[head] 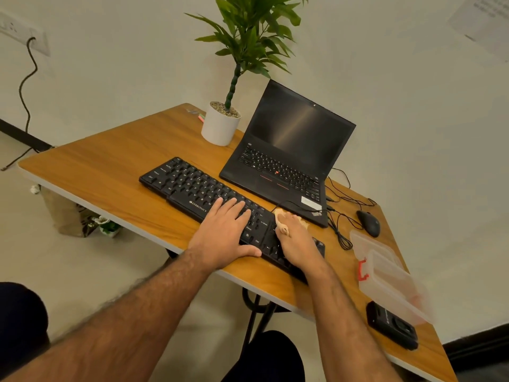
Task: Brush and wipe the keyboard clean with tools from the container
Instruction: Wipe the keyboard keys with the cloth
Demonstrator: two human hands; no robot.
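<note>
A black keyboard [192, 186] lies slantwise on the wooden table [104, 172]. My left hand [224, 232] rests flat on its right-middle keys, fingers spread, thumb at the front edge. My right hand [296, 239] presses a small tan cloth [281, 216] onto the keyboard's right end; only bits of the cloth show around the fingers. A clear plastic container [385, 274] with a red latch stands open to the right of the keyboard.
A black laptop [289, 150] stands open behind the keyboard, next to a potted plant [220, 125]. A black mouse [369, 223] and tangled cables [340, 216] lie to the right. A black device [391, 325] sits near the table's front right edge.
</note>
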